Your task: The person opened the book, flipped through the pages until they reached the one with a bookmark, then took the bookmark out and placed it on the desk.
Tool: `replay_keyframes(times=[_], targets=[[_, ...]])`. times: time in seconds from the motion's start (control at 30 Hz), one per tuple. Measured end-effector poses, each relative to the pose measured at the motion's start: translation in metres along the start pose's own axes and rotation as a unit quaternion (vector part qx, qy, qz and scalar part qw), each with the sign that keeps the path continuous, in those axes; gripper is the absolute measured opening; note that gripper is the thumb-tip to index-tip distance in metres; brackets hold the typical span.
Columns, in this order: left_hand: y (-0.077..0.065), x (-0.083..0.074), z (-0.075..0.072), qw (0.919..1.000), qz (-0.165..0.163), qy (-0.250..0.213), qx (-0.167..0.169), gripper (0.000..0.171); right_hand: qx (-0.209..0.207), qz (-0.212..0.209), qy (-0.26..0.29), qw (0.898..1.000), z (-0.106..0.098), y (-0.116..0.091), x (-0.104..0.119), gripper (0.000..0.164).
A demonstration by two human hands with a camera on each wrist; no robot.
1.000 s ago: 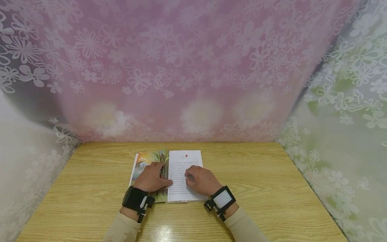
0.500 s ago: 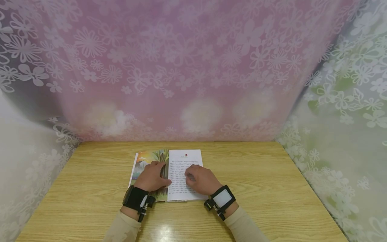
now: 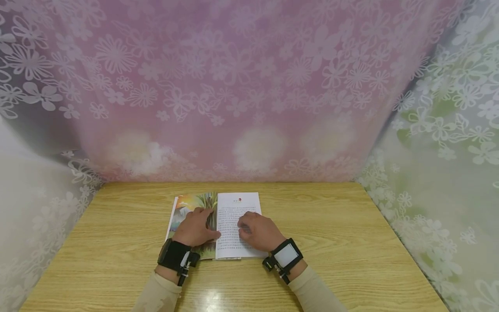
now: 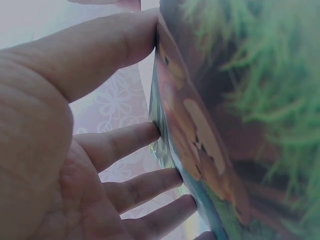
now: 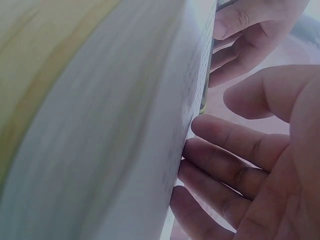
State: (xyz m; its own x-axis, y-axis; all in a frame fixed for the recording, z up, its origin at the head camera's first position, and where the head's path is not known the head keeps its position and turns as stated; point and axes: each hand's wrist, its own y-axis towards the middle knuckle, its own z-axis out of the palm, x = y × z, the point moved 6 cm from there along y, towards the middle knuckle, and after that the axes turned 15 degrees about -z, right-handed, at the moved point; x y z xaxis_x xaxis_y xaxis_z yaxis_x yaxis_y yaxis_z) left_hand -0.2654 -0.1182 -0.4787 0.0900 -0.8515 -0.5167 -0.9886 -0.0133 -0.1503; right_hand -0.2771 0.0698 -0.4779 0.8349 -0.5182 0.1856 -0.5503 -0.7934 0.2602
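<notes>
An open book (image 3: pixel 229 216) lies on the table, with a colourful illustrated page (image 3: pixel 186 203) on the left and a white page of printed text (image 3: pixel 228 251) on the right. My left hand (image 3: pixel 195 229) rests on the illustrated page, thumb spread towards the fold. In the left wrist view its fingertips (image 4: pixel 150 131) touch the picture. Over the text page is my right hand (image 3: pixel 262 233), its fingers gently bent. The right wrist view has these fingertips (image 5: pixel 202 125) at the paper, with the thumb (image 5: pixel 247 100) lifted off it. Both hands cover parts of their pages.
The wood-grain table (image 3: pixel 331 225) extends around the book. Behind it hangs a pink flowered curtain (image 3: pixel 249 86), and a pale flowered curtain (image 3: pixel 448 173) runs along the right side. Both wrists carry black strapped devices (image 3: pixel 287 255).
</notes>
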Motion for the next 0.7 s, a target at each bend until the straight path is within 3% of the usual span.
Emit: replay_keyframes(times=[0.7], targets=[[0.0003,-0.0014,0.001,0.9999,0.003,0.006,-0.009,0.075,-0.009,0.02,0.019,1.0,-0.0057,-0.0004,-0.0015,0.018]])
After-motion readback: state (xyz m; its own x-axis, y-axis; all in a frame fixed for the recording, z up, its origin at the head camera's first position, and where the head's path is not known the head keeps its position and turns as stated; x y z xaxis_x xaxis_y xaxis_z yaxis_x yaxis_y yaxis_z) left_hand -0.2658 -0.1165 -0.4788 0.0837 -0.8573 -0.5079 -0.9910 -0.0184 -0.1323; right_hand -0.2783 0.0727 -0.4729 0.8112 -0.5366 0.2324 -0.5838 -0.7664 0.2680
